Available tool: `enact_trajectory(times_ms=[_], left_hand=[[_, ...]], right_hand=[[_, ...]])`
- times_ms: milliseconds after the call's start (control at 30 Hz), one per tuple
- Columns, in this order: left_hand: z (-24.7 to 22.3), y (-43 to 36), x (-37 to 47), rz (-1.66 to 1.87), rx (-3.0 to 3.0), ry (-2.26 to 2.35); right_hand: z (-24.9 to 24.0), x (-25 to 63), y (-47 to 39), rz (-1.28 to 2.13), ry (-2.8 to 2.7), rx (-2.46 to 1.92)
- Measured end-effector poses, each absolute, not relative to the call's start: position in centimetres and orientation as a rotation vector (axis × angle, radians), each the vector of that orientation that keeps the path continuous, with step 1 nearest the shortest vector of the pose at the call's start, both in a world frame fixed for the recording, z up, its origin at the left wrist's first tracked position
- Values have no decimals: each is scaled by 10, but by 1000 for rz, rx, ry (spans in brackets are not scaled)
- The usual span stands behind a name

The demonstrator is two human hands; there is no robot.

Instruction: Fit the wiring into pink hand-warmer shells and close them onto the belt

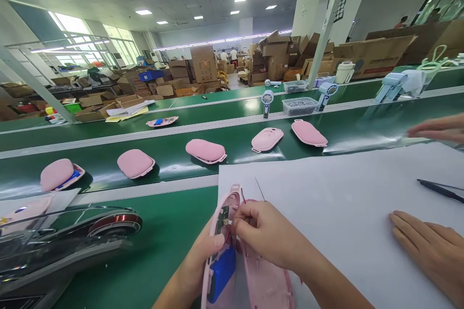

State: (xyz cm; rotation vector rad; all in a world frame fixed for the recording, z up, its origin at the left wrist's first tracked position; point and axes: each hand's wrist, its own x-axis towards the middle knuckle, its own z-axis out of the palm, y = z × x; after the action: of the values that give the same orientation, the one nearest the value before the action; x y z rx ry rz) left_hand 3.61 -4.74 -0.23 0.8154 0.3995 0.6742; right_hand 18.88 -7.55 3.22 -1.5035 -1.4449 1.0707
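While the left hand [198, 257] grips a pink shell half [216, 216] from its outer side, thumb hooked over the rim, the right hand [266, 231] works inside it with thumb and forefinger pinched together. Those fingertips meet right beside a small white connector [228, 222] at the green circuit board [222, 219]; whatever lies between them is hidden from me. Below the board, a blue battery pack [222, 273] sits in the same half, tilted with it. The matching shell half [268, 282] lies just to the right, partly under the right forearm, and a red wire [242, 195] rises near the knuckles.

Both halves are at the left edge of a large white sheet [337, 203]. On that sheet, at the right, a co-worker's hand [431, 248] rests with fingers extended, near black tweezers [440, 189]. Another hand [440, 129], blurred, is above the sheet's far edge.

Beyond, five pink cases [206, 149] lie spaced along the green conveyor belt [170, 166], the leftmost showing blue under its cover. Farther back, a light-blue handheld fan [267, 99] stands near a clear plastic box [299, 106].
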Motion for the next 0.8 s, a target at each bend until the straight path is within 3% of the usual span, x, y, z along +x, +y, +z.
enact_trajectory(times_ms=[533, 700, 800], left_hand=[[-12, -47, 39, 765, 833, 418], [-20, -40, 35, 833, 873, 552], [-18, -42, 37, 811, 830, 511]], right_hand=[[25, 196, -71, 1311, -1426, -1427], [28, 218, -69, 988, -1296, -1709], [27, 213, -69, 969, -1380, -1741]])
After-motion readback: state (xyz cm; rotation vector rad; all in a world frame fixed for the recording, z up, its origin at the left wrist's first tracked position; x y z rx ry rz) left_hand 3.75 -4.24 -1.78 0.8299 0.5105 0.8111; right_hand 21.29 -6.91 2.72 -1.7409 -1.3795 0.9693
